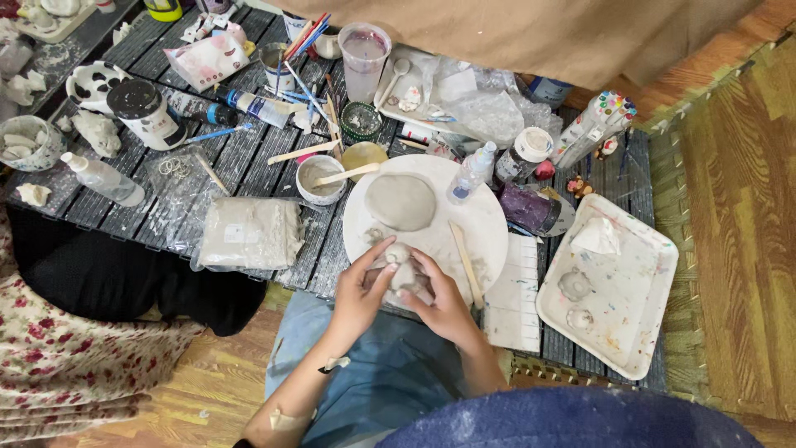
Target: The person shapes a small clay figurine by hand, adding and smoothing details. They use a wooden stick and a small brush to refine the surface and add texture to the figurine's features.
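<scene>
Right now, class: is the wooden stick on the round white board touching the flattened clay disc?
Apart. The head view shows the wooden stick lying right of the flattened clay disc, with bare round white board between them.

Left hand (358, 292) and right hand (444, 300) meet, fingers (383, 278) curled inward.

Even, soft indoor light; faint shadows; edges perhaps slightly distorted.
</scene>
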